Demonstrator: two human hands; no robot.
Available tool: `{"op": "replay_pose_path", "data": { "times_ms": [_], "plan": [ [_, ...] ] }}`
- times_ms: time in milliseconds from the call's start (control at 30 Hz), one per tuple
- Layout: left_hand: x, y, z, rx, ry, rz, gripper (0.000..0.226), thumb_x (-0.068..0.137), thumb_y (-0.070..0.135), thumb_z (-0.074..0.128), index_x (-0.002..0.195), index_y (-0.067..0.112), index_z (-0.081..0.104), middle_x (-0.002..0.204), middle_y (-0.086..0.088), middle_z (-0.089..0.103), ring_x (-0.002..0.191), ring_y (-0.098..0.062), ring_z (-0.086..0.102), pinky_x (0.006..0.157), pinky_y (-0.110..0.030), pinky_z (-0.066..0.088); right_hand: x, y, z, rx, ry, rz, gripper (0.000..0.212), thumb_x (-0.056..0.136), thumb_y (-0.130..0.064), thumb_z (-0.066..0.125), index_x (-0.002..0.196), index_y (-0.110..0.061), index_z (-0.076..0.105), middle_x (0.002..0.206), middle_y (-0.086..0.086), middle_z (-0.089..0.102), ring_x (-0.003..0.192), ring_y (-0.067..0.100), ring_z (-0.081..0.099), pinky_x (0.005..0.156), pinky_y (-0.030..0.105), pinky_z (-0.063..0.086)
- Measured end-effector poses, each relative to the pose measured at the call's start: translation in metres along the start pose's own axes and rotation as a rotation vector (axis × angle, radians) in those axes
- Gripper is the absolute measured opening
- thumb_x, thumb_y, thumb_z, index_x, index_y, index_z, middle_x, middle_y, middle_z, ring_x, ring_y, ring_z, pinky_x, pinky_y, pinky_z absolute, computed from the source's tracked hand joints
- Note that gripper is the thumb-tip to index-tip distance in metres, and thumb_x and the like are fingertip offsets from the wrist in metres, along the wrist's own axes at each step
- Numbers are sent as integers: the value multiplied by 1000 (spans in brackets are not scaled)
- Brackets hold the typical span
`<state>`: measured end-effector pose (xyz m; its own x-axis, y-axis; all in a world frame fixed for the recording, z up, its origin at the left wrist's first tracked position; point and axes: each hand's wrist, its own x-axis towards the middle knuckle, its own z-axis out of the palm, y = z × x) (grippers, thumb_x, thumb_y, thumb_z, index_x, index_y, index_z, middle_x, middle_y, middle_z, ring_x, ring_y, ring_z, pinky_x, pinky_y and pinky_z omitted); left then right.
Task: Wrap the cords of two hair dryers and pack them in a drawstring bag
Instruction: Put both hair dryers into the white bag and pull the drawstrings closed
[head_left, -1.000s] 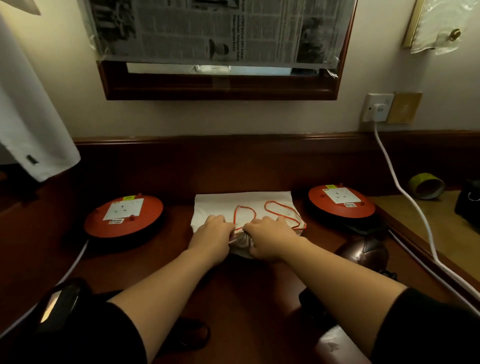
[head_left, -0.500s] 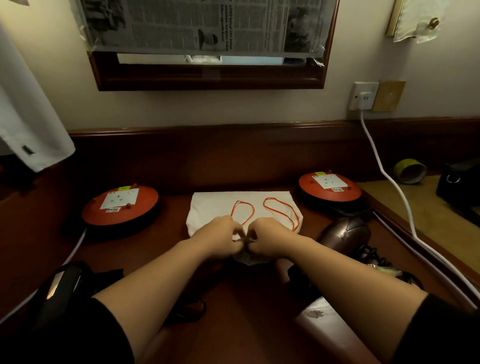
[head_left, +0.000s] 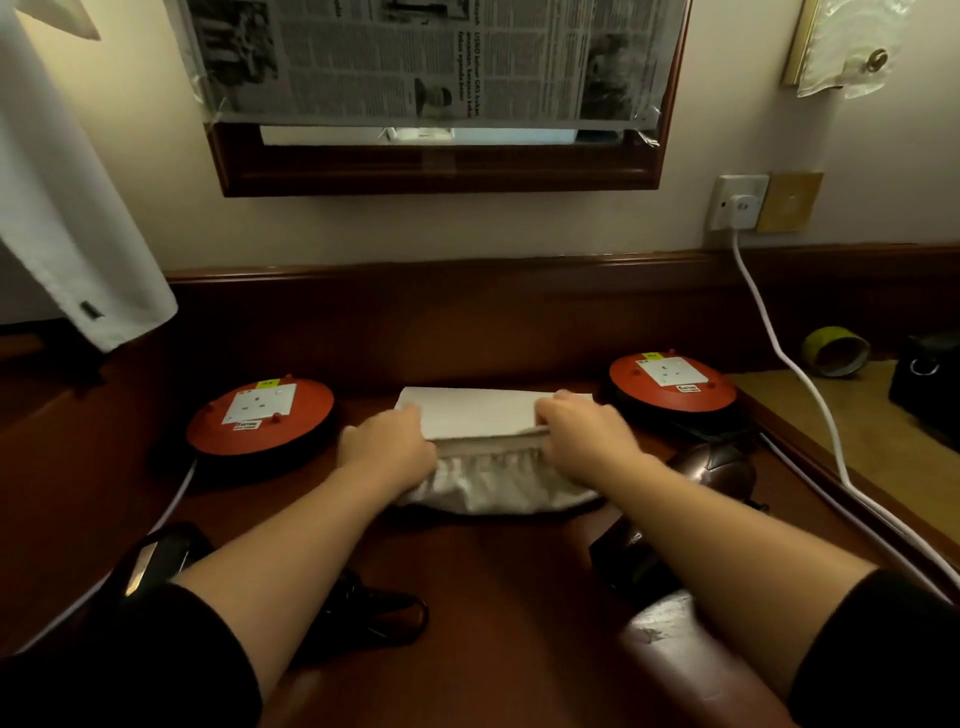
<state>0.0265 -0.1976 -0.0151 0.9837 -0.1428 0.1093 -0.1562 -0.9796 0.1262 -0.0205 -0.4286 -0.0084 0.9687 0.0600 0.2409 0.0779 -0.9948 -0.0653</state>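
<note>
While a black hair dryer (head_left: 156, 566) lies near left and a bronze one (head_left: 711, 467) near right on the worktop (head_left: 493, 597), left hand (head_left: 387, 449) and right hand (head_left: 582, 441) fingers pinch the white drawstring bag (head_left: 493, 467) mouth, stretched wide at mid-worktop; red cord reels (head_left: 260, 421) flank it.

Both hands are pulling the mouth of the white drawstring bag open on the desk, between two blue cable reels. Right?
Not quite. The head view shows the left hand and right hand spreading the mouth of the white drawstring bag on the desk, but the cable reels either side are red-orange, not blue.
</note>
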Motion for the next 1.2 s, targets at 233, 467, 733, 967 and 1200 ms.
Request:
{"op": "replay_pose_path", "data": {
  "times_ms": [233, 467, 733, 967, 1200],
  "plan": [
    [1, -60, -29, 18, 33, -159, 16, 90, 28, 62, 103, 29, 53, 105, 0, 56, 106, -28, 53, 95, -50, 47, 5, 57, -29, -104, 37, 47, 8, 94, -27, 50, 96, -33, 56, 100, -4, 53, 95, 23, 52, 79, 42, 47],
    [-8, -60, -43, -82, -159, 269, 28, 79, 17, 79, 95, 33, 63, 103, 6, 60, 93, -14, 61, 79, -33, 56, 2, 50, -27, 209, -277, 68, 18, 88, -11, 64, 98, -26, 66, 94, -4, 67, 79, 16, 67, 61, 31, 56],
    [0, -52, -24, -247, -386, 192, 41, 96, 61, 58, 92, 26, 80, 108, 0, 78, 97, -16, 74, 92, -39, 58, 2, 36, -33, 437, -551, 85, 64, 83, -77, 55, 101, -20, 78, 102, -2, 77, 96, 17, 72, 93, 39, 58],
    [2, -33, 6, 87, -670, 146, 91, 92, 68, 56, 165, 35, 14, 172, -9, 17, 152, -36, 31, 121, -48, 31, 8, 17, 1, 75, -673, 72, 52, 106, -49, 40, 139, -13, 59, 143, 10, 60, 125, 29, 59, 107, 43, 46],
    [-11, -27, 6, -136, -496, 330, 100, 81, 85, 48, 162, 33, 24, 172, 1, 20, 157, -20, 24, 125, -39, 23, 2, 15, 0, 184, -508, -85, 71, 92, -70, 52, 154, -35, 41, 158, -3, 46, 141, 25, 46, 115, 41, 38]
  ]
}}
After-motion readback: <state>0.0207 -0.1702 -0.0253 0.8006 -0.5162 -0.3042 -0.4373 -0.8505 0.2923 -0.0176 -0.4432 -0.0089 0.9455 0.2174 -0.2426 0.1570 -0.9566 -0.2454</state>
